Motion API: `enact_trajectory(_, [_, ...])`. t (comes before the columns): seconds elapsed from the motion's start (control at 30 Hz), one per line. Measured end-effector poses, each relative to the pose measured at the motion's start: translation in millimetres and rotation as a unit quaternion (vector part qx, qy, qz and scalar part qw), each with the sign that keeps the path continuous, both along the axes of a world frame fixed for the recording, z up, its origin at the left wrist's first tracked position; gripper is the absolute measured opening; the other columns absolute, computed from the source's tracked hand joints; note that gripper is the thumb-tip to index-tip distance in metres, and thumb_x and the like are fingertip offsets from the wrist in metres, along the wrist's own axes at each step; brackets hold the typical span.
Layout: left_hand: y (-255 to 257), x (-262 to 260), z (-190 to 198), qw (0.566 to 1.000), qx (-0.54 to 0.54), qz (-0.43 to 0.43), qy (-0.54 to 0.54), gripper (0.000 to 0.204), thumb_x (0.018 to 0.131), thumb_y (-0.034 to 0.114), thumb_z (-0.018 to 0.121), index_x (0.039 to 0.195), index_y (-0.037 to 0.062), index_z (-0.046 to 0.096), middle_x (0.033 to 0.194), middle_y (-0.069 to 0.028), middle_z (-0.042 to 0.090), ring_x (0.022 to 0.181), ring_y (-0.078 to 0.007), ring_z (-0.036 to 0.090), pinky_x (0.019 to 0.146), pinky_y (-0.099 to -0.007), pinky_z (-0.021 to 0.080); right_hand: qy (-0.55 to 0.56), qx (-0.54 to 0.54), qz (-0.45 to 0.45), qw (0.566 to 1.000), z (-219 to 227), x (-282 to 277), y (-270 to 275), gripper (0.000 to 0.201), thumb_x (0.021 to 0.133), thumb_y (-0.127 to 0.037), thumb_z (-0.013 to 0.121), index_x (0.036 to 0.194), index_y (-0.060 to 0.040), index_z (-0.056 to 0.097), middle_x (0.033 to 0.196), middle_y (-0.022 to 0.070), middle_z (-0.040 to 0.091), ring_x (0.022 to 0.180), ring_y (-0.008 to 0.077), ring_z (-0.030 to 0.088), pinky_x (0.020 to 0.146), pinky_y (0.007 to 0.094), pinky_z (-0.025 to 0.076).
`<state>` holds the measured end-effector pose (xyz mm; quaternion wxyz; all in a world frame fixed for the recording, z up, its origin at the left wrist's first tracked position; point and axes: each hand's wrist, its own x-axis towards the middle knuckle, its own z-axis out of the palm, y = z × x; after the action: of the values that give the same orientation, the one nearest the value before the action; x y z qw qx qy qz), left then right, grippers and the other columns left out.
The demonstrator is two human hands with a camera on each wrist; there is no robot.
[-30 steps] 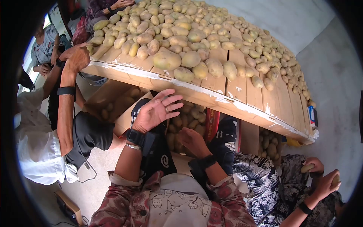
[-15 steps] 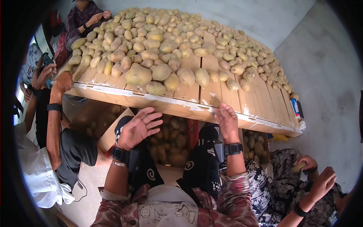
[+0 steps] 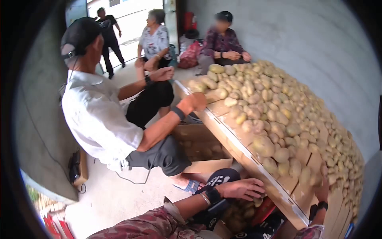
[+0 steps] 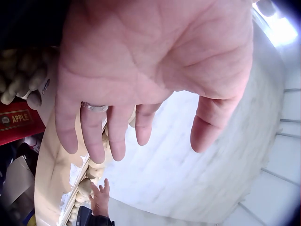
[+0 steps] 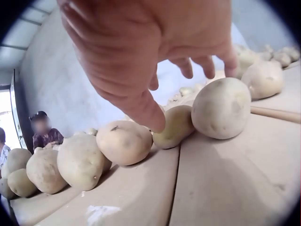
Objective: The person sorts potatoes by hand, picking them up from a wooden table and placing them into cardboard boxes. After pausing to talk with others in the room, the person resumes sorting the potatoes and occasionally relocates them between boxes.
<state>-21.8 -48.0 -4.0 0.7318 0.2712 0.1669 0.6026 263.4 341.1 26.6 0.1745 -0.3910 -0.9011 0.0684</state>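
My left hand (image 3: 243,188) hovers just below the white-streaked edge of the cardboard-topped table, fingers relaxed and spread. In the left wrist view its palm and ringed finger show, holding nothing. On the table, my right hand (image 5: 155,52) reaches over the near row of potatoes, fingers extended downward and not curled round any. Its thumb tip overlaps a greenish potato (image 5: 174,127) in the right wrist view. Beside that sit a rounder potato (image 5: 222,108) and a pinkish one (image 5: 124,142). In the head view my right hand is blurred at the lower right.
A large potato pile (image 3: 278,103) covers much of the table. Beneath it stand an open cardboard box (image 3: 211,165) and a red APPLE box (image 4: 21,120). A person in a white shirt (image 3: 99,119) sits close on the left, reaching to the table; other people are farther back.
The head view has swung left towards the doorway and people. My right hand has risen from below the table, past its edge, to over the potatoes. My left hand stays near the edge.
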Motion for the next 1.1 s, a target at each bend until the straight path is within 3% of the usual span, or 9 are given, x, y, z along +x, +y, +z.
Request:
enact_trajectory(0.07, [-2.8, 1.2, -5.1, 1.000, 0.003, 0.000, 0.009, 0.056, 0.086, 0.036, 0.056, 0.132, 0.0143, 0.034, 0.134, -0.0044, 0.042, 0.117, -0.0166, 0.046, 0.095, -0.0325, 0.038, -0.115, -0.070, 0.018, 0.991, -7.7, -2.6, 22.0, 0.074, 0.066, -0.013, 0.067, 0.133, -0.0060, 0.037, 0.120, 0.0213, 0.048, 0.111, 0.0362, 0.046, 0.092, 0.0421, 0.040])
enact_trajectory(0.2, [-0.2, -3.7, 3.4, 0.999, -0.004, 0.010, 0.045, 0.058, 0.085, 0.040, 0.057, 0.132, 0.0139, 0.034, 0.133, -0.0040, 0.043, 0.117, -0.0162, 0.045, 0.095, -0.0329, 0.037, -0.113, -0.063, -0.024, 0.991, -6.8, -11.4, 26.4, 0.064, 0.071, -0.015, 0.063, 0.130, -0.0067, 0.041, 0.116, 0.0177, 0.051, 0.101, 0.0340, 0.052, 0.083, 0.0394, 0.044])
enact_trajectory(0.27, [-5.5, -4.0, 17.2, 0.997, -0.028, 0.020, 0.070, 0.056, 0.087, 0.039, 0.055, 0.131, 0.0136, 0.034, 0.132, -0.0043, 0.043, 0.118, -0.0156, 0.044, 0.095, -0.0333, 0.037, -0.058, -0.238, 0.096, 0.965, 16.5, -38.4, 7.6, 0.048, 0.079, -0.021, 0.060, 0.122, -0.0062, 0.044, 0.108, 0.0136, 0.057, 0.100, 0.0284, 0.054, 0.083, 0.0364, 0.046])
enact_trajectory(0.4, [-5.5, 5.3, 10.8, 0.999, 0.040, 0.001, 0.019, 0.043, 0.087, 0.029, 0.055, 0.126, 0.0199, 0.037, 0.122, 0.0015, 0.049, 0.110, -0.0138, 0.049, 0.087, -0.0327, 0.042, -0.038, -0.156, 0.102, 0.982, 25.6, -48.0, 23.3, 0.058, 0.075, -0.016, 0.058, 0.130, -0.0084, 0.040, 0.105, 0.0184, 0.059, 0.096, 0.0306, 0.057, 0.083, 0.0381, 0.046])
enact_trajectory(0.43, [-5.6, 3.3, 16.5, 0.998, 0.002, 0.003, 0.063, 0.048, 0.090, 0.032, 0.052, 0.132, 0.0155, 0.036, 0.132, -0.0088, 0.047, 0.118, -0.0234, 0.049, 0.089, -0.0358, 0.044, -0.047, -0.132, 0.090, 0.986, 21.4, -35.9, 24.3, 0.062, 0.074, -0.015, 0.057, 0.132, -0.0091, 0.038, 0.105, 0.0199, 0.060, 0.094, 0.0313, 0.057, 0.083, 0.0387, 0.045])
enact_trajectory(0.5, [-1.7, 2.0, 7.5, 0.998, -0.007, -0.002, 0.061, 0.048, 0.090, 0.032, 0.052, 0.132, 0.0151, 0.036, 0.132, -0.0086, 0.047, 0.116, -0.0228, 0.050, 0.089, -0.0355, 0.044, -0.068, -0.084, 0.053, 0.993, 5.8, -8.5, 26.4, 0.069, 0.071, -0.012, 0.055, 0.137, -0.0106, 0.035, 0.103, 0.0231, 0.061, 0.092, 0.0328, 0.059, 0.084, 0.0398, 0.045])
enact_trajectory(0.7, [-1.6, 5.9, 14.7, 0.998, -0.012, -0.004, 0.061, 0.046, 0.091, 0.029, 0.052, 0.131, 0.0143, 0.037, 0.131, -0.0085, 0.048, 0.112, -0.0229, 0.052, 0.086, -0.0342, 0.045, -0.069, -0.086, 0.010, 0.994, -16.1, -3.2, 49.8, 0.049, 0.071, -0.022, 0.061, 0.115, -0.0021, 0.054, 0.100, 0.0206, 0.063, 0.091, 0.0336, 0.060, 0.083, 0.0406, 0.045])
enact_trajectory(0.83, [-3.2, 10.5, 9.9, 0.997, -0.020, -0.011, 0.070, 0.045, 0.090, 0.028, 0.052, 0.130, 0.0142, 0.037, 0.131, -0.0096, 0.047, 0.112, -0.0243, 0.052, 0.086, -0.0349, 0.046, -0.148, -0.099, -0.045, 0.983, 2.9, -0.8, 20.8, 0.049, 0.071, -0.025, 0.063, 0.113, -0.0010, 0.055, 0.101, 0.0214, 0.062, 0.094, 0.0326, 0.059, 0.084, 0.0399, 0.045])
enact_trajectory(1.1, [-7.4, 11.4, 2.3, 0.997, -0.033, -0.013, 0.066, 0.044, 0.090, 0.026, 0.052, 0.129, 0.0144, 0.038, 0.131, -0.0100, 0.048, 0.113, -0.0241, 0.052, 0.087, -0.0354, 0.046, -0.139, -0.138, 0.037, 0.980, -0.6, 26.2, 15.8, 0.054, 0.075, -0.028, 0.064, 0.123, -0.0052, 0.049, 0.116, 0.0221, 0.056, 0.106, 0.0303, 0.055, 0.088, 0.0380, 0.044])
